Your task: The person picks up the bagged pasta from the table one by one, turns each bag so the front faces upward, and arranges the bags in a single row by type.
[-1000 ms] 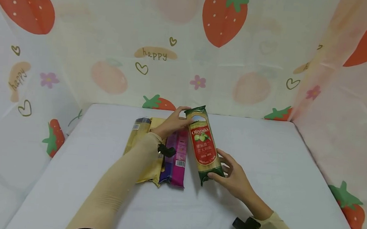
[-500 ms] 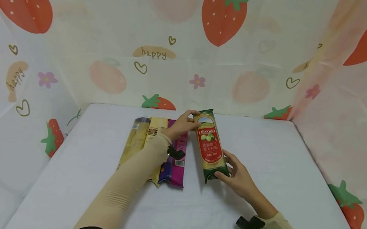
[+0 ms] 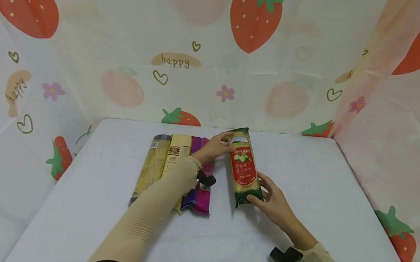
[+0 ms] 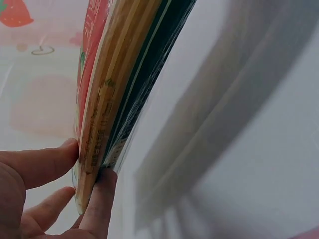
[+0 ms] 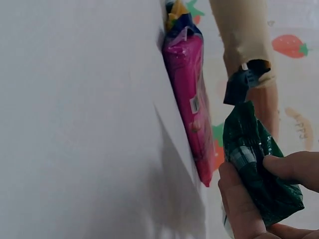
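Note:
A pack of spaghetti [image 3: 245, 166] with a red label and green ends is held in the air between both hands, tilted slightly. My left hand [image 3: 214, 147] pinches its far end, thumb on the front and fingers behind, as the left wrist view shows on the pack's side [image 4: 114, 74]. At the near end my right hand [image 3: 272, 202] grips the green wrapper [image 5: 249, 164] between thumb and fingers. The pack's shadow falls on the white cloth below. Left of it lies a purple and magenta pack [image 3: 203, 199], partly covered by my left hand and wrist.
Beside the magenta pack lie a yellow pack [image 3: 177, 149] and a clear-yellow pack [image 3: 153, 159], side by side, partly behind the left sleeve [image 3: 157, 204]. White cloth covers the table [image 3: 302, 166]. A strawberry-print curtain [image 3: 257, 77] stands along the back and sides.
Both hands have carried the spaghetti pack a little to the right, away from the other packs, and it stands more upright in the view. More of the row of packs shows.

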`<control>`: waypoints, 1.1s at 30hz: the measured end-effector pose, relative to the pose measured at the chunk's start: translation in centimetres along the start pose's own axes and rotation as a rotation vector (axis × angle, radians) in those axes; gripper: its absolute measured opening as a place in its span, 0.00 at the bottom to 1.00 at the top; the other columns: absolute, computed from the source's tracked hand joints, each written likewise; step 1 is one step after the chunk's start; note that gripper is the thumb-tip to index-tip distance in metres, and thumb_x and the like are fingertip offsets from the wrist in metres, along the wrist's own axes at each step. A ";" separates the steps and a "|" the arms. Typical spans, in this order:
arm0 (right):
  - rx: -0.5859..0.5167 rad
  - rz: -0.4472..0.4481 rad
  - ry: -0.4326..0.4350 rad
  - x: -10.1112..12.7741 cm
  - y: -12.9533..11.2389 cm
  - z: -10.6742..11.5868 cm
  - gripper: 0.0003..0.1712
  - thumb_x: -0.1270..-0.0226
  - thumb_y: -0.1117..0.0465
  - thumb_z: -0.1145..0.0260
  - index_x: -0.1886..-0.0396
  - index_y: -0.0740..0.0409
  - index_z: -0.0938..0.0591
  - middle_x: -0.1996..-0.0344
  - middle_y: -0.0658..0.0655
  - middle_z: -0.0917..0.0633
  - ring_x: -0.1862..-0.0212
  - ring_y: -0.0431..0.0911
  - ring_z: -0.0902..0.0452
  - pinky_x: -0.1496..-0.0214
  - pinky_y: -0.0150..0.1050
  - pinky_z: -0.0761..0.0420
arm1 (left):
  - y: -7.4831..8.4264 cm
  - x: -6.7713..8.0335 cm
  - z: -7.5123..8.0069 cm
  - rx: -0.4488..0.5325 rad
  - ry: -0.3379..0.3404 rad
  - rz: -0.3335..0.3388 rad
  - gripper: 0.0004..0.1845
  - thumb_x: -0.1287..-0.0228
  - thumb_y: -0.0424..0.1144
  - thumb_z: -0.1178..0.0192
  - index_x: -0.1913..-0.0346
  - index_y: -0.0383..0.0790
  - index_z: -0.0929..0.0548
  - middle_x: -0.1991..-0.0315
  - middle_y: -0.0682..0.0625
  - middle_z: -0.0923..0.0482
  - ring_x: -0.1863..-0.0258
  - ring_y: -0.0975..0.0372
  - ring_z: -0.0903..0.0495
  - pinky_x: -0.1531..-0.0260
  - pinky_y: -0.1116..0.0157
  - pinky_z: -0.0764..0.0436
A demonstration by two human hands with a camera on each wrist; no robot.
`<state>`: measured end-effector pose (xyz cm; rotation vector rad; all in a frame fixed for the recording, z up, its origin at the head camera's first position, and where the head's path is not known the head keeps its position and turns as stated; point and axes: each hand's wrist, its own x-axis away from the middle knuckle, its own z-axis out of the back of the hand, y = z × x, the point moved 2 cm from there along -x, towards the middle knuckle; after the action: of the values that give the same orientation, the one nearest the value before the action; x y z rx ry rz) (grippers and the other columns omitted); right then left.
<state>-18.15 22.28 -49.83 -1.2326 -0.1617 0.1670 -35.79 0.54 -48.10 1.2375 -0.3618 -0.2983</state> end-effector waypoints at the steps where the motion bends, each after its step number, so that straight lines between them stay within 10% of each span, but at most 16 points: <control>1: 0.006 -0.002 0.004 0.0 0.0 0.1 0.49 0.26 0.64 0.26 0.14 0.59 0.41 0.21 0.72 0.33 0.24 0.69 0.31 0.28 0.54 0.22 | -0.1 -0.2 -0.2 -0.005 -0.003 -0.003 0.37 0.23 0.34 0.34 0.16 0.41 0.35 0.23 0.30 0.33 0.26 0.40 0.27 0.30 0.45 0.23; 7: 0.023 -0.033 0.023 0.1 0.0 0.5 0.48 0.25 0.65 0.27 0.13 0.59 0.42 0.21 0.73 0.34 0.24 0.69 0.32 0.27 0.57 0.23 | -0.7 -1.0 -1.5 0.013 -0.053 -0.010 0.37 0.22 0.32 0.35 0.16 0.39 0.36 0.22 0.33 0.33 0.24 0.41 0.30 0.29 0.48 0.24; 19: -0.029 -0.092 0.034 -0.2 1.0 0.8 0.49 0.24 0.67 0.29 0.13 0.62 0.45 0.21 0.75 0.35 0.26 0.69 0.28 0.44 0.31 0.16 | -1.0 -1.6 -3.0 0.009 -0.083 0.010 0.39 0.25 0.28 0.35 0.15 0.40 0.37 0.20 0.31 0.37 0.21 0.40 0.35 0.23 0.47 0.32; 33: 0.017 -0.167 0.071 -1.3 1.9 1.4 0.48 0.25 0.65 0.27 0.13 0.59 0.42 0.23 0.74 0.32 0.25 0.69 0.29 0.36 0.44 0.15 | -1.2 -2.4 -3.6 -0.069 -0.124 0.031 0.44 0.25 0.30 0.33 0.13 0.41 0.42 0.19 0.34 0.36 0.19 0.44 0.36 0.21 0.49 0.35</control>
<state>-19.82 23.85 -51.19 -1.2008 -0.1996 -0.0202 -36.43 4.30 -50.48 1.1473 -0.4726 -0.3592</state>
